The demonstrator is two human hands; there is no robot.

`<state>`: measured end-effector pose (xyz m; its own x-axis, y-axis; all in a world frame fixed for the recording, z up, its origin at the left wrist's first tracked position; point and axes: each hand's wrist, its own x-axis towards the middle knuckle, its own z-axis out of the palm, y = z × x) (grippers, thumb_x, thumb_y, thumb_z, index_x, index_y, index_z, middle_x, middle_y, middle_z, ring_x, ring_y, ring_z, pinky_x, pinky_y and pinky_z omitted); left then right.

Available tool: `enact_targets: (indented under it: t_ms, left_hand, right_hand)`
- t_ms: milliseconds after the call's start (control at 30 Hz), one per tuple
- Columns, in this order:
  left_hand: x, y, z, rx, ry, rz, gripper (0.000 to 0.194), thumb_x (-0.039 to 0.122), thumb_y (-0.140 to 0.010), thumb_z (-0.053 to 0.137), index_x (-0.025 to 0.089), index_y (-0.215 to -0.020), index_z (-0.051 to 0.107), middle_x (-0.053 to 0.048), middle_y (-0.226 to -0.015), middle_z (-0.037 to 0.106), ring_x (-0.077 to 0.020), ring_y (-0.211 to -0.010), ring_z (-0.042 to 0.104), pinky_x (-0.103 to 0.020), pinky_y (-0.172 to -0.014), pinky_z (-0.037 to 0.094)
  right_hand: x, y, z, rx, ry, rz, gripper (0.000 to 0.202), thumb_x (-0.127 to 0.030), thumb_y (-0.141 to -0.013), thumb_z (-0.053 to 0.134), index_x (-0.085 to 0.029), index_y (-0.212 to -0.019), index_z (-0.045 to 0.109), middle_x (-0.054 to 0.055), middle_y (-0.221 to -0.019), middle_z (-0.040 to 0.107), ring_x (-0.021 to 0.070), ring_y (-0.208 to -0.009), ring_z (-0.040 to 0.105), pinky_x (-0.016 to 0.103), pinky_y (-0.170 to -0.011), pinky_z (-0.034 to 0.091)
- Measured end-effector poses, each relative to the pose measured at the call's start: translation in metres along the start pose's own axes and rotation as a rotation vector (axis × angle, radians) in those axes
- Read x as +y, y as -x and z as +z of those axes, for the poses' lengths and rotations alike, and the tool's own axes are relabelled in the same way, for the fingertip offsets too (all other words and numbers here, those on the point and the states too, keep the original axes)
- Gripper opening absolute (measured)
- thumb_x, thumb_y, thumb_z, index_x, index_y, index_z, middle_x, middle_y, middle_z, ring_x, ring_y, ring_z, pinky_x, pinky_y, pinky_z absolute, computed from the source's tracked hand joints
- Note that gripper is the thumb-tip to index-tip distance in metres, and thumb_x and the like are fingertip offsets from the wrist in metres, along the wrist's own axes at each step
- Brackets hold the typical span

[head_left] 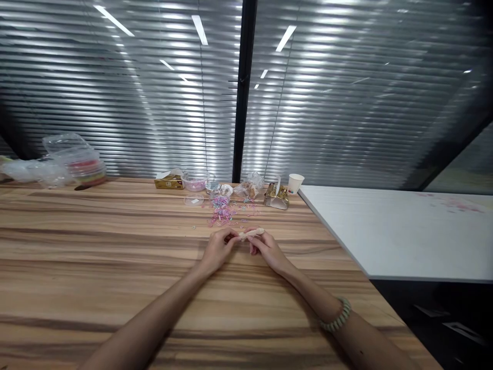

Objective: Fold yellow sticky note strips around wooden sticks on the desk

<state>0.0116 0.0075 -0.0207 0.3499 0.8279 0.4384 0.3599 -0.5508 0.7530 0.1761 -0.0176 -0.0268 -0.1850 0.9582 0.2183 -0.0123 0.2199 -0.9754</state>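
Pinching with fingertips nearly closed, the left hand [219,251] grips a pale slim piece [254,232] at its nine-o'clock end, the right hand [268,253] its middle, four o'clock from the coloured pile [221,215]. Probably light, pliable; ends seem safest.

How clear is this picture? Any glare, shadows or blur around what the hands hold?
In the head view, bright streaks glare across the blinds; faint, soft shadows lie on the wooden table beside the forearms; the upper-right corner falls dark; the pale item between the left hand and right hand shows too little detail to identify.
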Motion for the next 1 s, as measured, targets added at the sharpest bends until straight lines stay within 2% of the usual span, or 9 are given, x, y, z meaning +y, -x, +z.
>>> enact_targets:
  t_ms: [300,533,833,1000]
  left_hand:
    - [0.0046,0.0004,-0.0029,0.018,-0.006,0.033,0.012,0.019,-0.078,0.05,0.016,-0.074,0.06,-0.003,-0.073,0.064,-0.0145,-0.069,0.057,-0.024,-0.065,0.043]
    - [0.0039,-0.0001,-0.0015,-0.028,0.035,0.045,0.013,0.017,-0.078,0.05,0.016,-0.078,0.062,-0.004,-0.077,0.065,-0.0151,-0.072,0.057,-0.025,-0.068,0.043]
    - [0.0056,0.0002,-0.0011,-0.043,0.029,0.061,0.012,0.017,-0.077,0.05,0.016,-0.075,0.061,-0.004,-0.075,0.062,-0.0159,-0.073,0.056,-0.026,-0.068,0.041]
    - [0.0092,-0.0003,-0.002,-0.045,0.041,0.09,0.013,0.016,-0.079,0.047,0.015,-0.074,0.059,-0.004,-0.076,0.061,-0.0155,-0.075,0.055,-0.026,-0.07,0.041]
  right_hand:
    - [-0.0054,0.0002,0.0012,0.042,0.024,0.02,0.028,-0.037,-0.076,0.05,-0.016,-0.094,0.052,-0.004,-0.054,0.048,0.011,-0.049,0.045,0.024,-0.049,0.036]
    - [-0.003,-0.0004,0.0012,0.019,0.006,0.035,0.031,-0.039,-0.076,0.05,-0.015,-0.095,0.052,-0.005,-0.053,0.048,0.011,-0.048,0.044,0.024,-0.05,0.036]
    - [0.003,-0.004,0.0007,0.087,-0.142,0.127,0.029,-0.04,-0.07,0.055,-0.016,-0.087,0.053,-0.004,-0.051,0.05,0.0109,-0.046,0.045,0.023,-0.047,0.036]
    - [-0.0005,-0.0043,0.0022,0.116,-0.266,0.174,0.023,-0.033,-0.065,0.059,-0.016,-0.08,0.054,-0.002,-0.058,0.055,0.0098,-0.046,0.046,0.023,-0.046,0.036]
